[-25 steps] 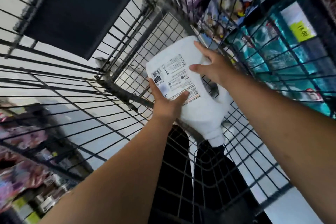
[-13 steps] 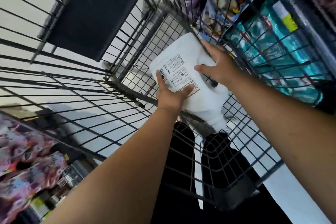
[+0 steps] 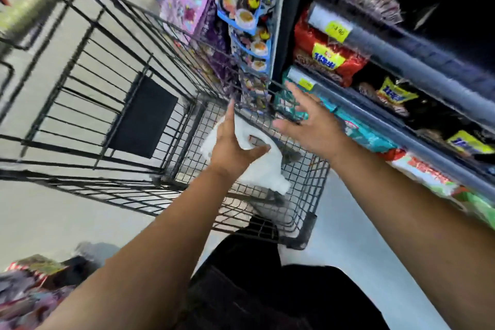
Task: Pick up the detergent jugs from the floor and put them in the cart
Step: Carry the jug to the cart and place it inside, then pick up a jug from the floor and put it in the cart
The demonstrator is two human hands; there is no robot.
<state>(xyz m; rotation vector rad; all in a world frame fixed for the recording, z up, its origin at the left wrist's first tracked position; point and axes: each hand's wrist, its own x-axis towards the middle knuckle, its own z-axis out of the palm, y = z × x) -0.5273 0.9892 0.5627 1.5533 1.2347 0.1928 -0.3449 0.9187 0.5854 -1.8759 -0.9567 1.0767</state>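
Head view, blurred by motion.

- Detergent jug (image 3: 263,169): white, lay on its side on the wire bottom of the cart (image 3: 308,177), about midway between the left and right walls. The neck end pointed to the cart's near edge and the handle side faced up. It lay inside the basket, not on the floor (image 3: 53,222).
- Left hand (image 3: 231,146): it was over the jug's far half with the fingers straight and pointing to the cart's far edge. The thumb was spread to the right across the jug beside the handle opening. No finger was curled round the jug. Whether palm or thumb actually touched the plastic could not be told through the blur.
- Right hand (image 3: 312,123): it was above the cart's right wall, fingers spread and relaxed, holding nothing. It was apart from the jug and to the right of the left hand.
- Black panel (image 3: 142,118): it hung flat on the cart's left wall.
- Shelves (image 3: 401,43): they stood just right of the cart, carrying red noodle packs (image 3: 329,59) with a yellow price tag (image 3: 337,31) on the rail above them. Teal packs (image 3: 367,134) sat on a lower level, near the right wrist.
- The person's dark trousers (image 3: 267,289) showed below the cart's near edge, between the two forearms.
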